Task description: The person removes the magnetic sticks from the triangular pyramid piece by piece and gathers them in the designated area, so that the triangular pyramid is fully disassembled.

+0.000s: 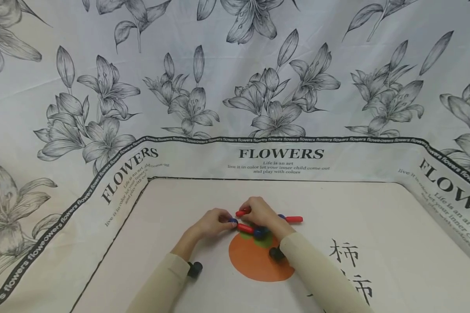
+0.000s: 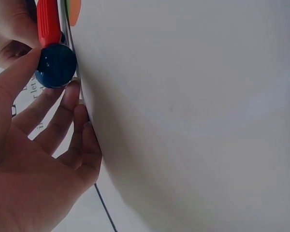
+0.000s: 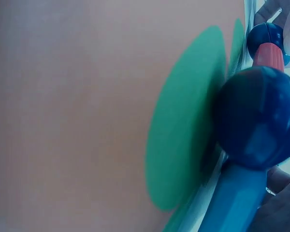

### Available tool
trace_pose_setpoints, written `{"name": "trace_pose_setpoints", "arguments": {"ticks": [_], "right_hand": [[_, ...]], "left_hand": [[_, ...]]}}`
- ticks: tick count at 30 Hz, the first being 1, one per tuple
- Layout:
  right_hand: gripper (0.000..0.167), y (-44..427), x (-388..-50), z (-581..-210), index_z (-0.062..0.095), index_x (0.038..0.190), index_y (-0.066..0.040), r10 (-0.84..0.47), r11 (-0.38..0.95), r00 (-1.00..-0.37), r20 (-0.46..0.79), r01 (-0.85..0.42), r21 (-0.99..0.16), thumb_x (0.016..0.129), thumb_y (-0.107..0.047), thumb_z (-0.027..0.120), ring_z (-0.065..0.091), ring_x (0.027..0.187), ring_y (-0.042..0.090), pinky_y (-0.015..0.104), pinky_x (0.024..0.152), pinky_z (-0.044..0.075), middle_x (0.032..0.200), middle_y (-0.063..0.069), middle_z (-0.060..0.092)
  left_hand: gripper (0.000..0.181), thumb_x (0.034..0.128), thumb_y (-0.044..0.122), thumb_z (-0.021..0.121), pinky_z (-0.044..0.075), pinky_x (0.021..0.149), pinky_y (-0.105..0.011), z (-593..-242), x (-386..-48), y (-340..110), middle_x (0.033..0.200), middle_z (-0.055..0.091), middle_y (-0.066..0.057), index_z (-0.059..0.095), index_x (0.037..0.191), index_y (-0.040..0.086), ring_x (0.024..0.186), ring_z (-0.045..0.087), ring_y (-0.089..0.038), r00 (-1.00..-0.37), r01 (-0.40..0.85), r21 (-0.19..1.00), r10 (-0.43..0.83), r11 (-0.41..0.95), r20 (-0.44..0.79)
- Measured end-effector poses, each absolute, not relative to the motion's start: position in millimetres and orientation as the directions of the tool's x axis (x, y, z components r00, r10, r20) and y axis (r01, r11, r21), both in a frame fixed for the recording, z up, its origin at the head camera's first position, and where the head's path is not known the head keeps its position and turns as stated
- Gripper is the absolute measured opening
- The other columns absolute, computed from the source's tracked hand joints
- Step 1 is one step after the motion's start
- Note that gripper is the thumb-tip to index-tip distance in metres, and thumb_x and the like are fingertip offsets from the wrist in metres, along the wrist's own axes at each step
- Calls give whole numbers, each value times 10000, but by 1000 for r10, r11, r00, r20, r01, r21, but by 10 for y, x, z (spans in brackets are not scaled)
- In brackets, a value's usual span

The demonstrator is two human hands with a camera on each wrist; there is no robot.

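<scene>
The left hand (image 1: 214,221) pinches a blue ball (image 1: 233,221) at its three o'clock; the right hand (image 1: 260,212) pinches a red rod (image 1: 240,213) at its nine. From that ball a second rod (image 1: 246,228) runs toward four o'clock, meeting another ball (image 1: 259,234).

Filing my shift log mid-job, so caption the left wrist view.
Left hand pinches a blue ball at the end of a red rod.

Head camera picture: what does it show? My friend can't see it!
A person's left hand pinches a blue ball joined to a red rod, while the right hand holds another red rod. Below them is a pale tabletop with an orange fruit picture, and a flowery cloth hangs behind.
</scene>
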State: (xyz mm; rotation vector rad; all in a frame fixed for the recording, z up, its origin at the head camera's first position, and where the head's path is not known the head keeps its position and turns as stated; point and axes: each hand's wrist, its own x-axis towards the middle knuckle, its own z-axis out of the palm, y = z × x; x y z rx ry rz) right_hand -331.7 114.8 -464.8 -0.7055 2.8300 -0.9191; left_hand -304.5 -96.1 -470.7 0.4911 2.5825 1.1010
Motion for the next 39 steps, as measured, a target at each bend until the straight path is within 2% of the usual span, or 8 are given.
{"name": "trace_pose_setpoints", "arguments": {"ticks": [8,19,22,27,36,39], "right_hand": [[304,1307,-3214,-4586,734,1168,-6,-458,728,-883,100,-437,-528,888,-111,792,587,1030,260,464,991,496,1107,108,658],[318,1509,-2978,-4439,720,1186,-6,-447,732,-888,109,-434,-525,899,-127,787,611,1120,322,483,1014,502,1197,142,626],[342,1512,-2926,-4432,720,1194,-6,-451,738,-886,104,-436,-515,899,-163,795,605,1096,301,477,1003,509,1184,141,644],[309,1472,-2861,-4461,736,1152,-39,-486,735,-868,104,-470,-490,907,-219,792,560,954,214,394,881,543,1058,103,667],[362,1346,-2807,-4545,727,1212,-47,-548,696,-830,108,-524,-491,917,-247,785,510,885,158,336,775,483,974,53,642],[311,1310,-2814,-4575,751,1175,-66,-559,691,-820,123,-542,-478,914,-231,787,511,852,145,316,748,468,929,8,655]], "left_hand": [[238,954,321,739,520,901,-404,-4694,-3036,-961,972,659,-5,728,1085,123,937,575,-202,-906,176,720,396,671,-149],[243,951,343,739,511,946,-430,-4690,-3075,-1001,1029,664,-5,728,1097,149,988,573,-211,-905,164,716,392,679,-165],[248,951,346,739,511,947,-429,-4693,-3083,-1000,1025,661,-5,726,1101,148,990,572,-212,-905,161,715,390,680,-167],[258,951,355,738,512,948,-427,-4710,-3081,-996,1017,661,-3,722,1105,149,986,576,-211,-907,157,718,387,678,-166],[279,948,362,738,529,929,-424,-4714,-3050,-989,1036,666,-7,719,1115,140,988,579,-211,-901,176,724,405,667,-154],[282,944,364,743,533,903,-401,-4710,-3049,-978,1015,662,-4,719,1116,141,971,576,-208,-899,185,723,412,665,-148]]}}
